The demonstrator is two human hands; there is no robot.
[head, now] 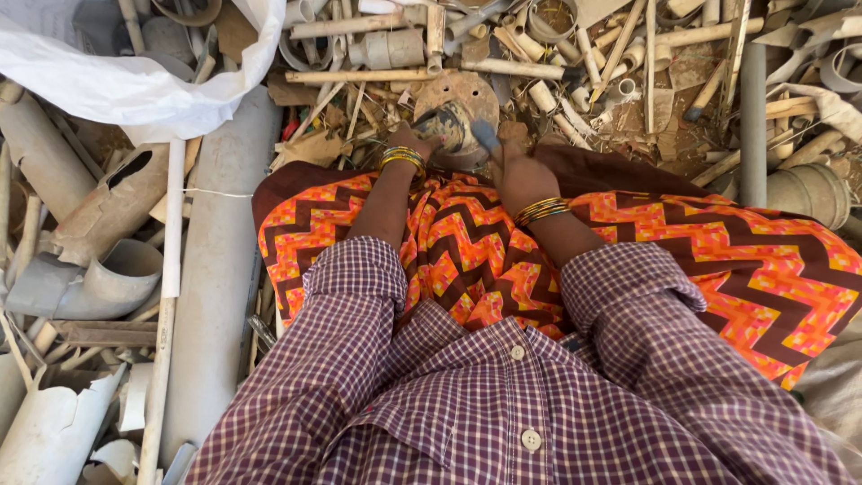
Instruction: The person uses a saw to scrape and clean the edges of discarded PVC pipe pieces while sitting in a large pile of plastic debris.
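Left hand (415, 142) closed around a dirty grey pipe fitting (446, 123), held just beyond the knees, above a round brown disc (467, 92) on the ground. Right hand (519, 172) clamped on a blue-grey tool (486, 137), tip touching the fitting. Gold bangles (401, 160) on both wrists. Orange zigzag skirt (718, 260) across the lap. Broken pipes (215, 269) all around, white sack (135, 85) upper left.

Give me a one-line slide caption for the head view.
Seated amid broken pipe scrap, left hand grips a dirty pipe fitting while right hand holds a grey tool.
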